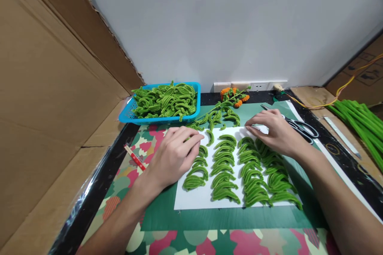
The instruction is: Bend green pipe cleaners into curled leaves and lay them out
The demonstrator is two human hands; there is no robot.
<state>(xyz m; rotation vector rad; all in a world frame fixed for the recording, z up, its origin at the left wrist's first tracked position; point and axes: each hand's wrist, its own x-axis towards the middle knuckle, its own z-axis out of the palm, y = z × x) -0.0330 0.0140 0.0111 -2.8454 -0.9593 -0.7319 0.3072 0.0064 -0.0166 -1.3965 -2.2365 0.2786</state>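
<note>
Patterned covering [155, 243] with pink, green and cream shapes lies nearest the viewer, below both hands, on a black worktop [206, 98]. Beyond the left hand [176, 153] stands a blue basket [128, 117] heaped with fuzzy green pieces; chopsticks in a red sleeve [136, 159] lie just left of that hand. Orange flowers [237, 103] rest beyond and between the hands. Scissors [302, 129] lie just right of the right hand [271, 127], near its wrist; green stems [362, 123] lie farther right.

Between and below the hands, curved green pieces [224, 191] form four columns on white paper [185, 203], over a plain green sheet [215, 219]. Each piece is fuzzy, slender and bent; many overlap, and the leftmost column is shortest.

Left-hand fingers are curled, with a bit of green showing at them; whether it is gripped cannot be told. Right-hand thumb and fingertips are narrowly spaced; any held object is indistinct. The right hand partly covers the rightmost column's top; both forearms are cut off.
</note>
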